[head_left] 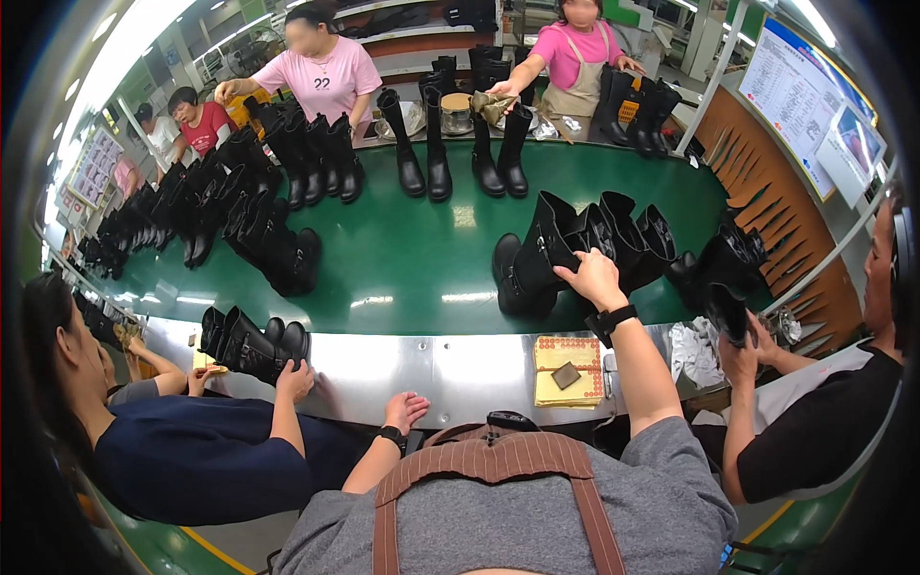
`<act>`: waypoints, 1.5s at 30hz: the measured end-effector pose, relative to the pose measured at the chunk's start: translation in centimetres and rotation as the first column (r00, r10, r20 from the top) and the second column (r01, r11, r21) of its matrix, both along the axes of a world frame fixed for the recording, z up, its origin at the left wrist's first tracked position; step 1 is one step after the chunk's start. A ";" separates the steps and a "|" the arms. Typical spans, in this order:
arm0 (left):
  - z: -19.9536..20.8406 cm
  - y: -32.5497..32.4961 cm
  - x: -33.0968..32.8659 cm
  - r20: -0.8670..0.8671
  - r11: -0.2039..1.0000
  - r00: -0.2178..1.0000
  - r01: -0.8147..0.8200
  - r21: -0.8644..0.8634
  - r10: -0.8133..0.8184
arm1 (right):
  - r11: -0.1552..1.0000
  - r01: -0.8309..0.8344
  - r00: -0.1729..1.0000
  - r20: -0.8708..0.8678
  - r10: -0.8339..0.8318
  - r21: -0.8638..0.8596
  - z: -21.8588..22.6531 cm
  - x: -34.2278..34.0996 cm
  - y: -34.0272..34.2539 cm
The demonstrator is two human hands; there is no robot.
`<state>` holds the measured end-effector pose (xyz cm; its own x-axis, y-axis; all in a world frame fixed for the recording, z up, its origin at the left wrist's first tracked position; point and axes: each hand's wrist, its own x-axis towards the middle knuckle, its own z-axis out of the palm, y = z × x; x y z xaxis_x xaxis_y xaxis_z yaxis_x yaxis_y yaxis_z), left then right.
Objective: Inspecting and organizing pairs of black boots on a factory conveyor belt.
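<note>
My right hand [594, 278] reaches forward over the green table. Its thumb and fingers close on the upper shaft of a black boot [587, 230], which stands in a tight group. Just left of that hand, a black buckled boot [537, 254] stands with its toe to the left. More black boots [637, 235] are on the far side of the hand, partly overlapping, so their lower parts are hidden. My left hand [407, 412] holds nothing; its fingers are apart near the front edge of the metal ledge [460, 364].
Yellow printed sheets [565, 355] with a small brown block [566, 375] lie on the ledge. Crumpled white paper [698, 350] is to their right. Co-workers beside me handle boots; others stand across the green table [402, 249]. Rows of boots [302, 158] line its far left.
</note>
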<state>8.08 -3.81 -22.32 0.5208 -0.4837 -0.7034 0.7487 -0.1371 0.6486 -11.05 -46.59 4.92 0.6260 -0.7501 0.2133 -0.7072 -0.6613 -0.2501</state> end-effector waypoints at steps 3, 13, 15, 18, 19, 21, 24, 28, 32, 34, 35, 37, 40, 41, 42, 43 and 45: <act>0.0 0.0 0.0 -0.004 1.000 1.000 -0.004 -0.007 0.004 | 1.000 0.000 1.000 0.005 0.000 0.005 0.0 0.0 0.0; 0.1 -0.2 -0.1 0.008 1.000 1.000 -0.010 0.011 0.010 | 1.000 0.007 1.000 0.005 -0.008 0.007 -0.3 -0.1 -0.1; 0.2 -0.3 -0.2 0.011 1.000 1.000 0.000 0.012 0.000 | 1.000 -0.002 1.000 0.013 0.002 0.005 -0.3 -0.1 -0.1; 0.2 -0.3 -0.2 0.011 1.000 1.000 0.004 0.000 -0.004 | 1.000 -0.002 1.000 0.014 0.002 0.024 -0.2 -0.2 -0.1; 0.2 -0.3 -0.2 0.011 1.000 1.000 0.003 -0.005 -0.003 | 1.000 -0.002 1.000 0.021 0.001 0.030 -0.1 -0.2 0.0; 0.1 -0.3 -0.1 -0.002 1.000 1.000 -0.008 0.018 0.008 | 1.000 0.002 1.000 0.016 -0.002 0.003 -0.1 -0.2 0.0; 0.0 -0.2 -0.1 0.010 1.000 1.000 -0.001 0.012 0.001 | 0.999 -0.001 1.000 -0.023 0.000 -0.032 -0.2 -0.2 0.1; 0.2 -0.1 -0.4 0.010 1.000 1.000 -0.016 -0.007 0.016 | 0.998 -0.017 1.000 -0.026 0.016 -0.061 -0.2 0.0 0.2; 0.8 -0.4 -0.6 0.012 0.999 0.999 -0.031 0.012 0.031 | 1.000 -0.007 0.999 -0.045 0.008 0.019 -0.1 0.1 0.2; 0.9 -0.5 -0.6 0.034 1.000 0.999 -0.024 0.007 0.024 | 1.000 -0.024 0.999 -0.032 0.024 -0.003 -0.1 0.2 0.3; 0.9 -0.5 -0.6 0.033 1.000 0.999 -0.018 0.002 0.018 | 1.000 -0.018 0.999 -0.033 0.018 -0.009 -0.1 0.2 0.3; 0.8 -0.5 -0.6 0.031 1.000 0.999 -0.012 -0.009 0.012 | 0.999 -0.026 0.999 -0.030 0.025 -0.029 0.0 0.2 0.3; 0.4 -0.4 -0.6 0.026 1.000 1.000 -0.009 -0.015 0.009 | 0.999 -0.011 0.998 -0.062 0.013 0.035 0.0 0.3 0.4; 0.2 -0.3 -0.5 0.026 1.000 1.000 -0.006 -0.013 0.006 | 0.999 -0.010 0.998 -0.063 0.012 0.042 0.0 0.3 0.4; 0.1 -0.3 -0.5 0.007 1.000 1.000 -0.024 -0.008 0.024 | 0.999 -0.019 0.999 -0.049 0.021 0.041 0.0 0.4 0.4; -0.1 -0.3 -0.5 0.025 1.000 1.000 0.000 -0.005 0.000 | 0.999 -0.017 0.998 -0.061 0.020 0.041 0.0 0.3 0.4; -0.3 -0.5 -0.5 0.021 1.000 1.000 0.006 0.014 -0.007 | 0.999 -0.036 0.998 -0.054 0.036 -0.003 0.1 0.3 0.4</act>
<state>7.62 -4.27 -22.61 0.5327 -0.4777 -0.6986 0.7337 -0.1508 0.6625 -10.71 -46.19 4.98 0.6634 -0.7260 0.1810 -0.6953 -0.6876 -0.2095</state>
